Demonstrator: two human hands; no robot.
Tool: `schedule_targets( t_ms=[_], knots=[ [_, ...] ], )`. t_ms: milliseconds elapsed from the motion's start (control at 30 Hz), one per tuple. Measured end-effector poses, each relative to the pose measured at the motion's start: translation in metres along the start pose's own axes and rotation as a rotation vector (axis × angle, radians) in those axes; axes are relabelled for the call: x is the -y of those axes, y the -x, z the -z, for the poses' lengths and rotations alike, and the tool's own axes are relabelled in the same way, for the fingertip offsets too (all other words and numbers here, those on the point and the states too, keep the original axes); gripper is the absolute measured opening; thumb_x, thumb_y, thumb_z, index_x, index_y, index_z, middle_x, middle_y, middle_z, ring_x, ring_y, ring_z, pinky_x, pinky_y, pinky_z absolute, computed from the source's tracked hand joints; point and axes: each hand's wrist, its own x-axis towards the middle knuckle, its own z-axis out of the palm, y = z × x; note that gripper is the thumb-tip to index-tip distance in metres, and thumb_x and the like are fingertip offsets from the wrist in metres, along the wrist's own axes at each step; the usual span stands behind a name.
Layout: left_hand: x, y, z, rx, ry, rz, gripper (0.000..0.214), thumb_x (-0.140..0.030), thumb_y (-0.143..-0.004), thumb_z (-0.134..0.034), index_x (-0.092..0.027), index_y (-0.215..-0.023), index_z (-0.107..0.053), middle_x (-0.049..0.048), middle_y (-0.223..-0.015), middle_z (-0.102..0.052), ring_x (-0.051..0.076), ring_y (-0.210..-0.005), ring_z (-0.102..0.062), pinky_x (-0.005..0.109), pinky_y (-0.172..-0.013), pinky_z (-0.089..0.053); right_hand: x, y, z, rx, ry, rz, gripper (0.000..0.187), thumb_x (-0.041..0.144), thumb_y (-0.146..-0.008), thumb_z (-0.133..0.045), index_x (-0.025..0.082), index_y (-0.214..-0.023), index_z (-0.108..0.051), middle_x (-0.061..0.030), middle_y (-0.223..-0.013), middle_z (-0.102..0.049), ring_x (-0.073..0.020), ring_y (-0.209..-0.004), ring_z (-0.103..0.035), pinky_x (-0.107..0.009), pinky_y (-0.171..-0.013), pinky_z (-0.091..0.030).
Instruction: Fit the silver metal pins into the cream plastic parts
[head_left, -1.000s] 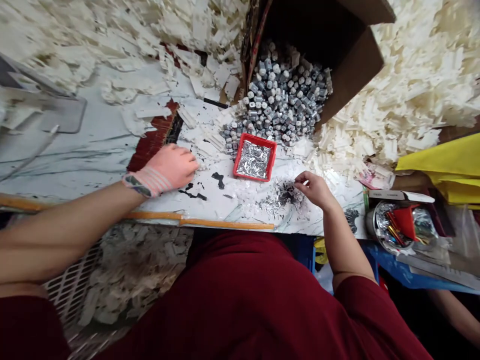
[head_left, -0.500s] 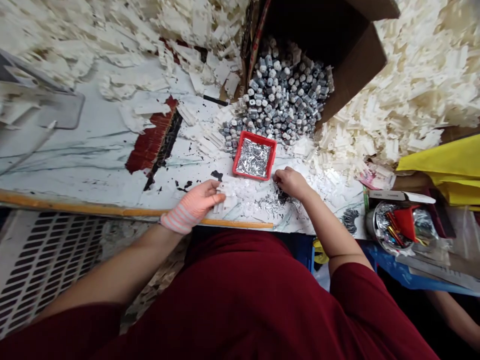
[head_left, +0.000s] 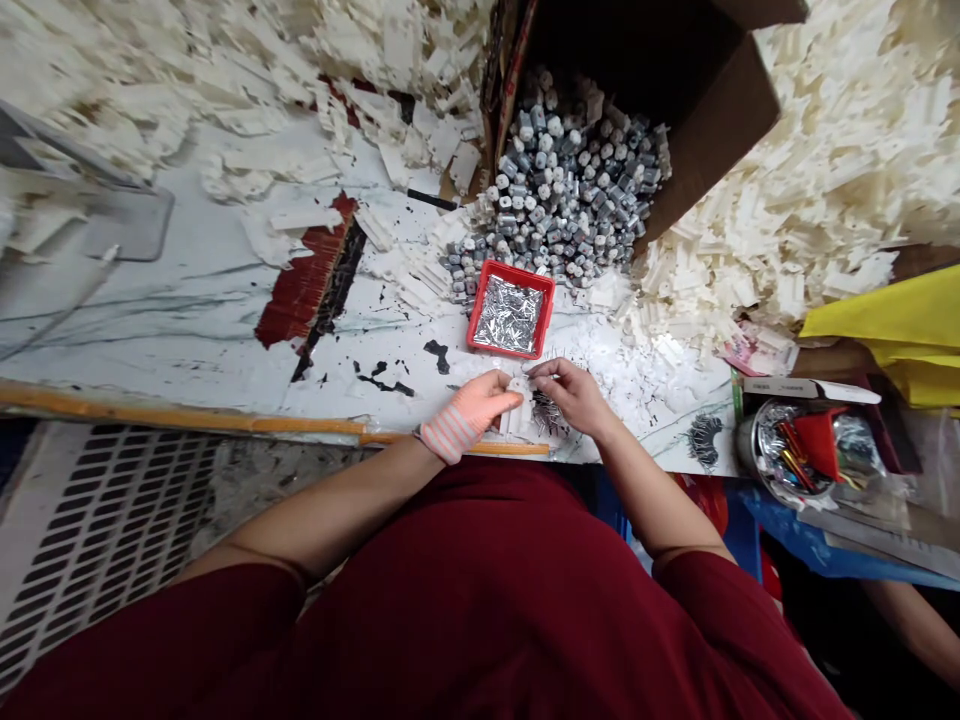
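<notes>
My left hand [head_left: 476, 408], in a pink glove, is closed round a small white plastic part [head_left: 519, 412] near the table's front edge. My bare right hand [head_left: 571, 393] meets it from the right, fingertips pinched on a thin metal pin at the part's top. Loose metal pins [head_left: 547, 415] lie scattered on the table under both hands. Just beyond them sits a red tray [head_left: 511, 316] full of shiny pins.
A tipped cardboard box [head_left: 701, 120] spills small grey motors [head_left: 566, 190] behind the tray. Heaps of white plastic parts [head_left: 810, 190] cover the back and right. A round tin [head_left: 799, 450] and yellow sheet [head_left: 892, 330] stand at right. A slotted crate [head_left: 90, 540] lies below left.
My left hand came from far left across the table with a white part and stopped in front of me. My right hand moved left from the loose pins to meet it.
</notes>
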Motion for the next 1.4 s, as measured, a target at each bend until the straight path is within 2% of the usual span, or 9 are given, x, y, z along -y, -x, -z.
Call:
schedule_targets(
  t_ms=[267,433,533,667,800,1000,1167,1267,1400],
  knots=[
    [0.002,0.007,0.006,-0.019,0.007,-0.006,0.02,-0.031,-0.071,-0.063,-0.018,-0.08,-0.049,-0.0086,-0.053,-0.042,0.007,-0.043,-0.041,0.02,-0.043,-0.03,0.005,0.006,-0.013,0.005,0.112,0.0,0.015,0.031,-0.092,-0.045,0.02,-0.091,-0.054,-0.0037,-0.09,-0.064,-0.0157,-0.082,-0.058,-0.031,-0.076,-0.045],
    [-0.002,0.016,0.013,-0.045,-0.029,0.058,0.021,-0.029,-0.069,-0.063,-0.018,-0.079,-0.049,-0.01,-0.05,-0.038,0.006,-0.042,-0.037,0.019,-0.041,-0.028,-0.013,0.016,-0.005,0.099,0.592,0.083,0.009,0.023,-0.086,-0.057,0.018,-0.079,-0.06,-0.0086,-0.088,-0.064,-0.0214,-0.088,-0.053,-0.036,-0.084,-0.041],
    [-0.003,0.017,0.015,-0.028,-0.015,0.061,0.023,-0.03,-0.068,-0.064,-0.018,-0.08,-0.049,-0.0101,-0.051,-0.039,0.006,-0.042,-0.037,0.019,-0.04,-0.028,-0.026,0.015,0.015,0.107,0.664,0.08,0.007,0.019,-0.084,-0.058,0.018,-0.087,-0.064,-0.0089,-0.093,-0.065,-0.0219,-0.09,-0.053,-0.037,-0.086,-0.041],
    [-0.007,0.016,0.013,-0.041,0.011,0.085,0.025,-0.03,-0.066,-0.065,-0.018,-0.081,-0.049,-0.0093,-0.053,-0.042,0.006,-0.041,-0.038,0.019,-0.039,-0.027,-0.036,0.003,0.058,-0.071,0.71,-0.053,0.01,0.015,-0.082,-0.058,0.019,-0.088,-0.065,-0.0067,-0.089,-0.067,-0.0229,-0.091,-0.052,-0.036,-0.082,-0.043],
    [-0.012,0.017,0.011,-0.057,0.033,0.103,0.026,-0.03,-0.064,-0.066,-0.018,-0.08,-0.049,-0.0091,-0.052,-0.042,0.007,-0.041,-0.039,0.019,-0.038,-0.028,-0.037,-0.012,0.078,0.032,0.745,-0.043,0.014,0.01,-0.078,-0.058,0.02,-0.086,-0.065,-0.0045,-0.087,-0.068,-0.0224,-0.093,-0.052,-0.033,-0.08,-0.043],
    [-0.01,0.017,0.01,-0.051,0.055,0.103,0.026,-0.029,-0.064,-0.066,-0.018,-0.08,-0.049,-0.0089,-0.053,-0.041,0.006,-0.041,-0.038,0.018,-0.038,-0.026,-0.037,-0.024,0.064,0.243,0.882,0.036,0.021,0.006,-0.077,-0.055,0.019,-0.089,-0.064,-0.0053,-0.089,-0.069,-0.0224,-0.092,-0.05,-0.03,-0.077,-0.041],
    [-0.006,0.015,0.011,-0.043,0.041,0.104,0.025,-0.029,-0.065,-0.066,-0.018,-0.079,-0.048,-0.0094,-0.052,-0.04,0.006,-0.04,-0.037,0.018,-0.038,-0.024,-0.037,-0.02,0.06,0.303,0.973,-0.002,0.025,0.006,-0.08,-0.05,0.017,-0.098,-0.063,-0.0085,-0.093,-0.068,-0.0231,-0.092,-0.05,-0.03,-0.076,-0.041],
    [-0.004,0.012,0.009,-0.035,0.077,0.111,0.028,-0.03,-0.063,-0.068,-0.018,-0.079,-0.048,-0.0088,-0.052,-0.044,0.006,-0.041,-0.039,0.019,-0.039,-0.026,-0.034,-0.014,0.06,0.264,0.979,-0.023,0.029,0.005,-0.081,-0.047,0.015,-0.103,-0.062,-0.0117,-0.097,-0.066,-0.0242,-0.094,-0.05,-0.033,-0.081,-0.041],
    [0.0,0.008,0.003,-0.033,0.096,0.118,0.028,-0.029,-0.063,-0.068,-0.018,-0.078,-0.048,-0.0089,-0.05,-0.045,0.007,-0.04,-0.04,0.019,-0.038,-0.028,-0.023,-0.003,0.049,0.016,0.744,-0.009,0.022,0.013,-0.083,-0.049,0.016,-0.099,-0.064,-0.011,-0.096,-0.065,-0.0239,-0.094,-0.053,-0.036,-0.085,-0.043]
  ],
)
